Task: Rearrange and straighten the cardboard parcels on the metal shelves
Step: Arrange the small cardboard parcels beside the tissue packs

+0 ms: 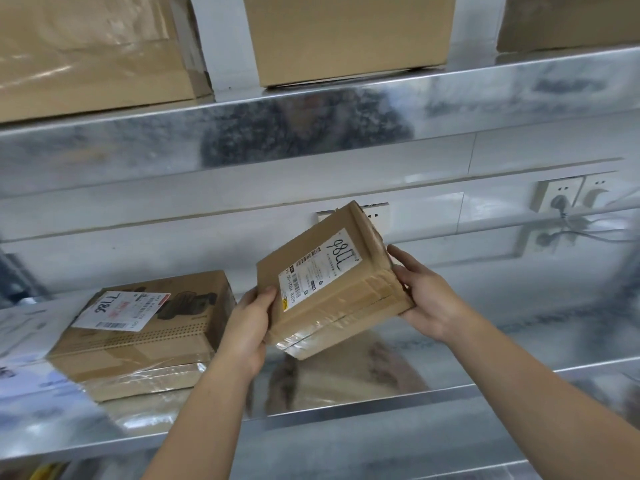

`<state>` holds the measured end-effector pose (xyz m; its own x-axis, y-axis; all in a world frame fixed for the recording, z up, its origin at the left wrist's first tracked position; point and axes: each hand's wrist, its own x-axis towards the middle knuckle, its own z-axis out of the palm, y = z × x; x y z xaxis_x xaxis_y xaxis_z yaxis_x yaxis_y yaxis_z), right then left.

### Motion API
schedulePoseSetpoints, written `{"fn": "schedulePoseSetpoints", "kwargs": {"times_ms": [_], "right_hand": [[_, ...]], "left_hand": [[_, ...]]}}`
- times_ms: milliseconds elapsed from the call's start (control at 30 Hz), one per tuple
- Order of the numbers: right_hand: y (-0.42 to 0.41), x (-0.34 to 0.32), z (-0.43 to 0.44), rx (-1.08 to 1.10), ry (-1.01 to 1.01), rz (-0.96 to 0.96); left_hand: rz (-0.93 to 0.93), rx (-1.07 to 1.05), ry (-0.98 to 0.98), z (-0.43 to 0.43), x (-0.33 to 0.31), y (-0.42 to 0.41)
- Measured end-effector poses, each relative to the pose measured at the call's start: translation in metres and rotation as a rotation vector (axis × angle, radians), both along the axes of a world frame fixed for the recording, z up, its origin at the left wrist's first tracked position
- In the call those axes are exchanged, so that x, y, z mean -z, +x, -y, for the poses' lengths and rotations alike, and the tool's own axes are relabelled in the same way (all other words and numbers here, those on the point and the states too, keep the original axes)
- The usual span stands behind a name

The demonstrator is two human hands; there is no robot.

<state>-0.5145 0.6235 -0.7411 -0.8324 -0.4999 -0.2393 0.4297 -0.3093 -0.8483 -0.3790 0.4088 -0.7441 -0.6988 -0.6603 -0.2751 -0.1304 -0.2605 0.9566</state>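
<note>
A small taped cardboard parcel (332, 299) with a white label hangs tilted above the middle metal shelf (398, 393). My left hand (247, 327) grips its left edge, thumb on top. At the parcel's right end my right hand (420, 299) holds it with fingers behind and thumb in front. A larger flat parcel (145, 341) with a white label lies on the same shelf to the left, close to my left hand.
On the upper shelf (346, 109) stand three big cardboard boxes: one left (86, 53), one middle (349, 32), one right (571, 19). Wall sockets (568, 195) with a plugged cable sit on the wall behind at the right.
</note>
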Motion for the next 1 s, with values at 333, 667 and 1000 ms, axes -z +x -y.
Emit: {"fn": "schedulePoseSetpoints", "kwargs": {"times_ms": [333,667,1000], "right_hand": [[0.001,0.009,0.009,-0.058,0.431,-0.267],[0.002,0.013,0.019,-0.045,0.404,-0.156],[0.003,0.017,0.016,-0.022,0.430,-0.084]], "left_hand": [[-0.074,0.011,-0.059,0.006,-0.016,-0.001],[-0.038,0.030,-0.068,0.006,-0.023,-0.002],[-0.001,0.033,0.040,-0.001,-0.015,-0.007]]}}
